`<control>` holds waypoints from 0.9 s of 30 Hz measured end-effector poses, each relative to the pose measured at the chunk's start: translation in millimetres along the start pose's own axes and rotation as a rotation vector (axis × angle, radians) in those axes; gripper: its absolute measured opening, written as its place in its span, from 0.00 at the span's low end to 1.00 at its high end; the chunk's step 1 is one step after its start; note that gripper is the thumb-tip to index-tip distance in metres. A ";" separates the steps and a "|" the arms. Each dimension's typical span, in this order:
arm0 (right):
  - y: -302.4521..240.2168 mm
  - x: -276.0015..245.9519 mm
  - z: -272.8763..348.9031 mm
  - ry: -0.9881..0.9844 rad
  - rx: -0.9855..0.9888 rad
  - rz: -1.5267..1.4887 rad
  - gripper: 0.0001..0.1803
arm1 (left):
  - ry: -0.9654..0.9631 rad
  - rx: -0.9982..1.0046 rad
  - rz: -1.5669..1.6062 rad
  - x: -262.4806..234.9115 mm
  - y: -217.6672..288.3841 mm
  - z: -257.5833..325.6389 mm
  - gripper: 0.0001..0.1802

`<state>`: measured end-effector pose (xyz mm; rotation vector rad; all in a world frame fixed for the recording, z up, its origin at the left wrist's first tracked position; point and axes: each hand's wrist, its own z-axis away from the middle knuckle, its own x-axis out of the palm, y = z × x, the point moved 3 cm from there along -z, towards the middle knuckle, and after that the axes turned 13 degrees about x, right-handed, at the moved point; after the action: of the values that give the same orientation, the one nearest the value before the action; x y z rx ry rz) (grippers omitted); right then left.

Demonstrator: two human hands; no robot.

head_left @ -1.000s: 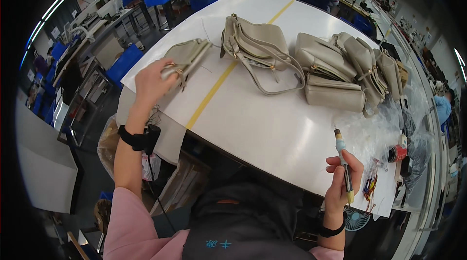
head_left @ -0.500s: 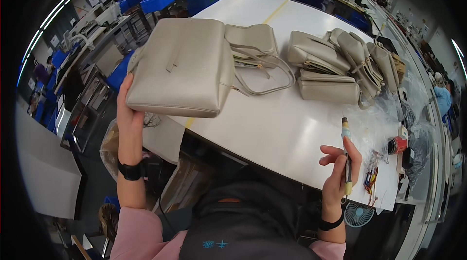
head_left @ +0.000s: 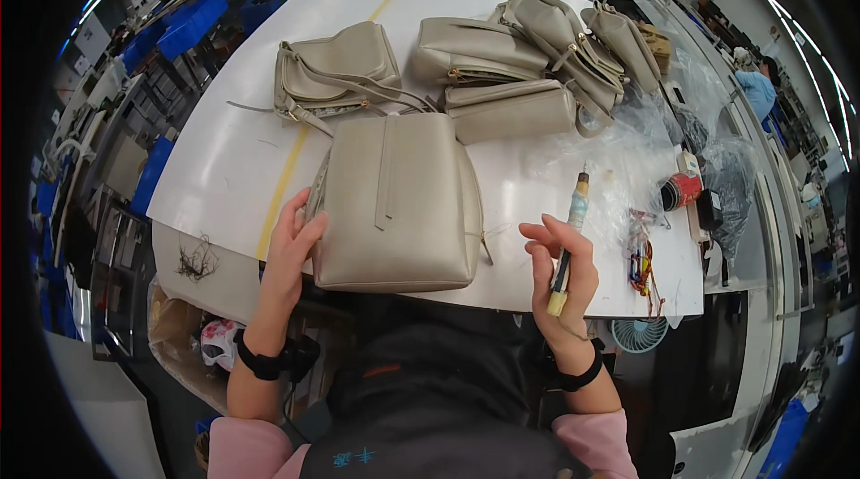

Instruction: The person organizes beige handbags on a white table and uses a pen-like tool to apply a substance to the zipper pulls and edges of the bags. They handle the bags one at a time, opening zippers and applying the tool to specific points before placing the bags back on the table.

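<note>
A beige handbag sits at the table's near edge, its front with a hanging strip toward me. My left hand grips its left side, thumb on the front and the other fingers partly hidden along the edge. To the right of the bag, my right hand is closed around a slim pen-like tool with a thin pointed tip and taped grip. The tip points up and away, apart from the bag. A zipper pull with loose thread ends hangs at the bag's right side.
Behind stand another beige bag with straps and a group of similar bags. Clear plastic wrap, a red-and-black roll and coloured threads lie right. A small fan is below the edge; dark thread scraps lie left.
My left hand has brought the handbag down and right, from raised and tilted to upright at the table edge. My right hand has shifted left, still with the pen-like tool. My view has turned.
</note>
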<state>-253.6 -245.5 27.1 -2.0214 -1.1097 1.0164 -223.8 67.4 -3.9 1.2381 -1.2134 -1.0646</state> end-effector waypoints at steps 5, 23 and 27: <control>2.9 12.0 8.1 0.040 -0.096 0.084 0.24 | -0.051 0.026 0.045 7.0 -21.4 -12.9 0.40; 0.3 -6.0 58.4 -0.074 0.049 -0.144 0.46 | -0.774 -0.012 -0.777 10.9 -29.9 76.9 0.16; -2.9 -14.9 67.3 -0.156 -0.208 0.021 0.50 | -0.506 0.286 -0.592 32.6 31.0 78.9 0.09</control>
<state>-316.8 -247.5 -0.5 -2.1488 -1.3263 1.1252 -301.2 29.8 25.4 1.6703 -1.4502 -1.7613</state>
